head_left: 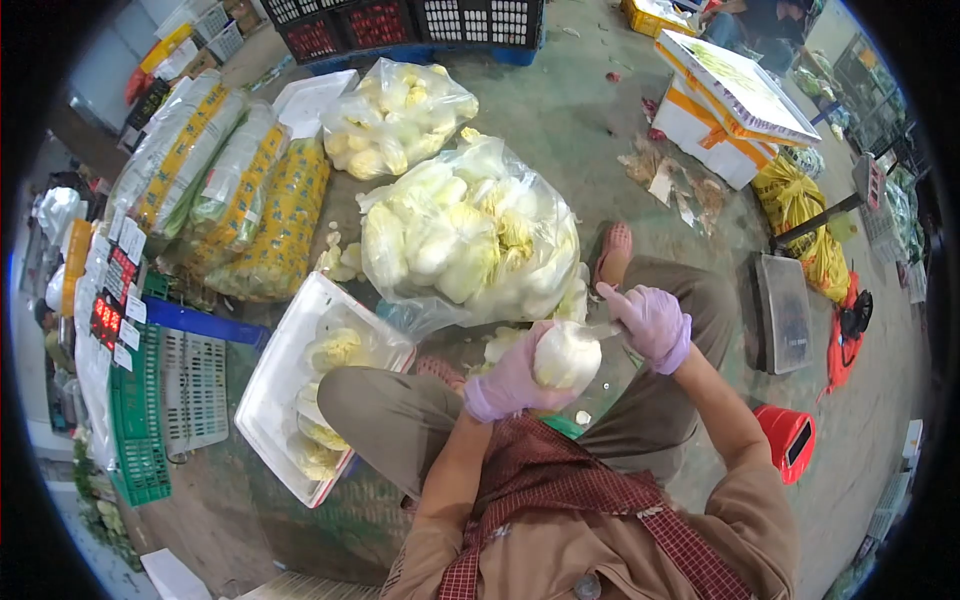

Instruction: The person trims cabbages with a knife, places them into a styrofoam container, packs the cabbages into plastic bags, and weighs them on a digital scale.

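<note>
black crates [385,24] stand on a blue pallet [520,52] at the far side. on the left, a green crate [138,430] adjoins a white crate [195,395]; on the right, a yellow bag [800,225] lies near a red box [785,442].

I'm looking at what appears to be a produce packing or wholesale area, with a bare grey-green floor [600,130] and big clear plastic bags of pale yellow-white cabbages [470,235] set straight on it. Around them I can see stacked black plastic crates [400,25], a green slatted plastic basket [140,420], white foam boxes [705,135] with orange tape, and a scale display with red lit digits [106,318].
</note>
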